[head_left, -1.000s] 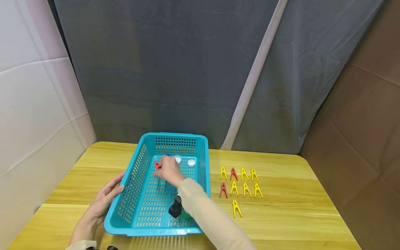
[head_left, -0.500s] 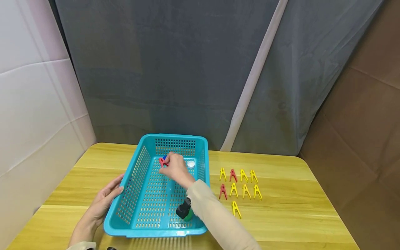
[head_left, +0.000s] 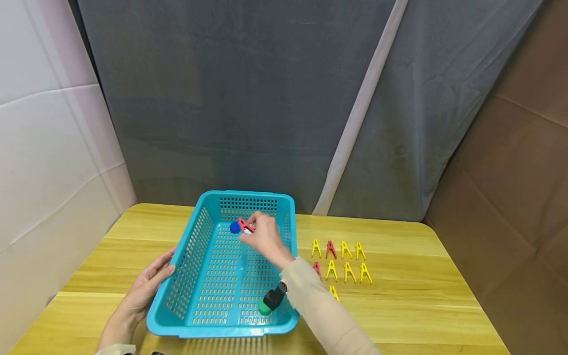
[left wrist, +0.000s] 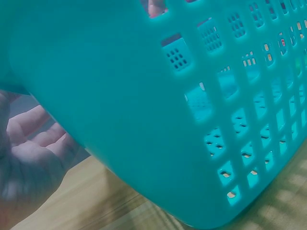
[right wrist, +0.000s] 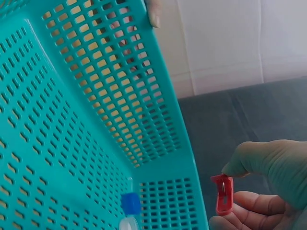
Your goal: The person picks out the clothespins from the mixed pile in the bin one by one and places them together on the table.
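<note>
My right hand [head_left: 264, 236] pinches a red clothespin [head_left: 244, 226] between thumb and fingers, over the far part of a turquoise plastic basket [head_left: 156, 325]. The same clothespin [right wrist: 223, 194] shows in the right wrist view, near the basket's far end. My left hand [head_left: 144, 286] grips the basket's left rim, its thumb over the edge and the other fingers against the outside. Inside the basket lies a round blue cap [head_left: 234, 227], just left of the clothespin. A white piece [right wrist: 128, 224] lies beside the blue cap. Near the basket's front right is a round green cap [head_left: 264, 307].
Right of the basket, rows of yellow clothespins [head_left: 364, 272] and two red clothespins [head_left: 331, 249] lie on the wooden table [head_left: 412, 286]. My right sleeve [head_left: 319, 305] crosses the basket's right rim and partly covers the nearest ones. A grey curtain [head_left: 248, 108] hangs behind the table.
My right hand has lifted the red clothespin and carried it rightward inside the basket, uncovering the blue cap and covering the white ones. The left hand stays on the rim.
</note>
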`<state>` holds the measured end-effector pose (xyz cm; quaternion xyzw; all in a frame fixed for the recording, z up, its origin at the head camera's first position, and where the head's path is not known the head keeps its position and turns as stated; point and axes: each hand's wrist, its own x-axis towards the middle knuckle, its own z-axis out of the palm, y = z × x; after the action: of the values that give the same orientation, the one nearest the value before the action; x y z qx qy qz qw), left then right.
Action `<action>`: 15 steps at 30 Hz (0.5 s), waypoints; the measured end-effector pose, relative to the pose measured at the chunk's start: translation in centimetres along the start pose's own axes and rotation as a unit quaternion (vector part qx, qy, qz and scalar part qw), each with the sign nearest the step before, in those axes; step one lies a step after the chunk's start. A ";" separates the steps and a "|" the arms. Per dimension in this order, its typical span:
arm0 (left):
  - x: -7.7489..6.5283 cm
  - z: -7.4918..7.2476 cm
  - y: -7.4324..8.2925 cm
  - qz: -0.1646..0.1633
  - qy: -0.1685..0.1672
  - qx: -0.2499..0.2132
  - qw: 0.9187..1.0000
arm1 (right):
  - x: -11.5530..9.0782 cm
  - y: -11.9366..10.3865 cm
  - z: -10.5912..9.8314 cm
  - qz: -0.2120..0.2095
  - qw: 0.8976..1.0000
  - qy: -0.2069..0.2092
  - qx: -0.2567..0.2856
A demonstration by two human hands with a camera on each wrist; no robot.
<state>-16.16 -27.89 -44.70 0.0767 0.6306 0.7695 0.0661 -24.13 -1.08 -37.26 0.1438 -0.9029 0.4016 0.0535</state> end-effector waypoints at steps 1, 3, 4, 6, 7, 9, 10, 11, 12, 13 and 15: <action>0.0 0.0 0.0 0.000 -0.001 -0.001 1.000 | 0.0 0.1 -0.2 0.000 1.000 0.003 0.003; 0.0 0.0 0.0 0.002 -0.003 -0.003 1.000 | -0.2 0.4 -0.6 0.004 1.000 0.008 0.009; 0.0 -0.1 0.0 0.003 -0.004 -0.005 1.000 | -0.2 0.5 -0.8 0.005 1.000 0.010 0.011; 0.0 -0.1 -0.1 0.005 -0.007 -0.009 1.000 | -0.4 0.8 -1.3 0.002 1.000 0.017 0.009; 0.0 -0.1 -0.1 0.006 -0.009 -0.010 1.000 | -0.5 0.8 -1.5 0.002 1.000 0.021 0.007; 0.0 -0.2 -0.1 0.009 -0.012 -0.013 1.000 | -0.6 1.0 -2.0 -0.003 1.000 0.029 -0.002; 0.0 -0.2 -0.1 0.009 -0.012 -0.014 1.000 | -0.7 1.1 -2.2 -0.007 0.999 0.034 -0.008; 0.0 -0.2 -0.1 0.009 -0.013 -0.015 1.000 | -0.8 1.2 -2.4 -0.007 0.999 0.036 -0.010; 0.0 -0.2 -0.1 0.008 -0.011 -0.015 1.000 | -0.8 1.2 -2.7 -0.006 0.999 0.038 -0.013; 0.0 -0.3 -0.1 0.007 -0.011 -0.015 1.000 | -0.9 1.3 -3.0 -0.007 0.999 0.040 -0.012; 0.0 -0.3 0.0 0.003 -0.008 -0.015 1.000 | -1.1 1.4 -3.6 -0.003 0.999 0.040 -0.007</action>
<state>-16.18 -28.17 -44.78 0.0840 0.6181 0.7785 0.0699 -23.55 2.68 -36.08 0.1302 -0.9025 0.4003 0.0914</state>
